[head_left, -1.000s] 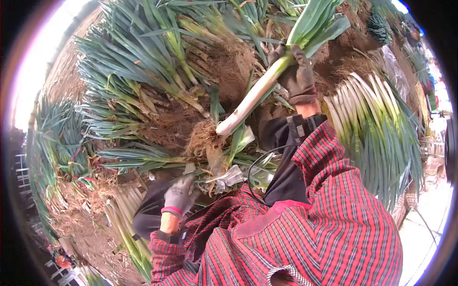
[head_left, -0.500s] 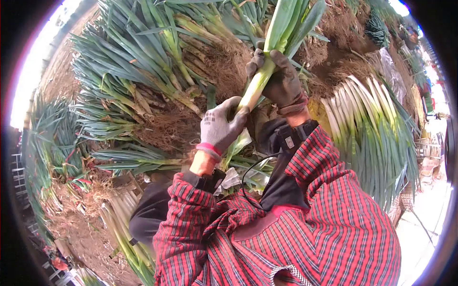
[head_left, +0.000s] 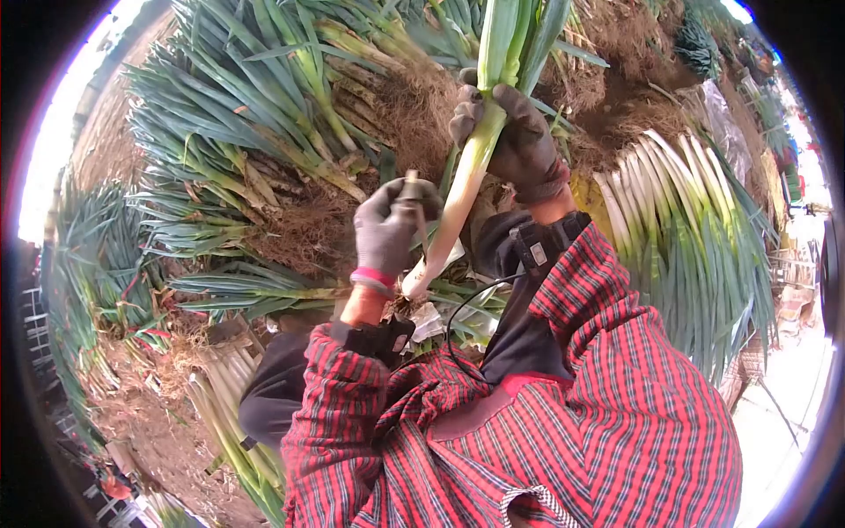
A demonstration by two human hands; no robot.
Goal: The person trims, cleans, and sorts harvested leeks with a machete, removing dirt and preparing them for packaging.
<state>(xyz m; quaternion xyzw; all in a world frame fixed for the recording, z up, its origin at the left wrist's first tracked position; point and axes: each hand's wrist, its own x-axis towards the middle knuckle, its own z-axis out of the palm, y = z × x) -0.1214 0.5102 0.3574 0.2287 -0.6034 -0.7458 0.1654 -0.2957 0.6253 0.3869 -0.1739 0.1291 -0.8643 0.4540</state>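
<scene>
A thick leek (head_left: 466,180) slants down across the middle, its green leaves at the top and its pale root end toward me. My right hand (head_left: 519,145), in a dark glove, is wrapped round the upper stalk. Just left of the white end is my left hand (head_left: 392,224), in a grey glove with a pink cuff. Its fingers are closed on a small knife (head_left: 423,236), whose thin blade points down beside the leek near its base. Part of the knife's handle is hidden by the fingers.
Leeks with roots (head_left: 229,150) lie heaped at the upper left. At the right is a row of clean white-ended leeks (head_left: 669,194), leaves toward me. More pale stalks (head_left: 231,414) lie by my knee at lower left. Bare soil (head_left: 158,449) shows there too.
My left hand has let go of the leek's lower stalk and moved left and slightly down, with the knife now showing. The white end is uncovered. The right hand has shifted slightly left with the leek.
</scene>
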